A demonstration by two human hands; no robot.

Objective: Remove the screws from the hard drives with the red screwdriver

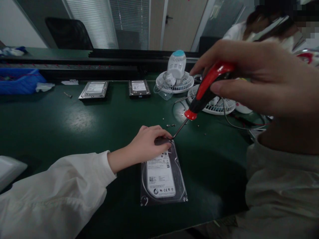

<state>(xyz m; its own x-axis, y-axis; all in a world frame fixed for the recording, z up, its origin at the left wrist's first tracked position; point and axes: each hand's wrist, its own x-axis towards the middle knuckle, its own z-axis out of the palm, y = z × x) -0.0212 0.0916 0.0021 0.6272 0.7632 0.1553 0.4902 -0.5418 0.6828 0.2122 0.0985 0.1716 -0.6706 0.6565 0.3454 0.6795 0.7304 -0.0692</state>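
Observation:
A hard drive [161, 181] with a white label lies flat on the green table in front of me. My left hand [152, 142] grips its far end, thumb on the top face and index finger curled beside the far right corner. In my right hand [261, 76] is a red and black screwdriver [204, 87], held by its handle and slanting down to the left. Its tip meets the drive's far right corner, close to my left fingertips. Whatever sits under the tip is too small to make out.
Several small screws [171, 125] lie scattered beyond the drive. Two more hard drives, one silver [93, 90] and one darker [139, 88], rest farther back. White fan parts [175, 71] with cables stand behind the screwdriver. A blue bin [21, 81] is far left; another person [261, 25] sits far right.

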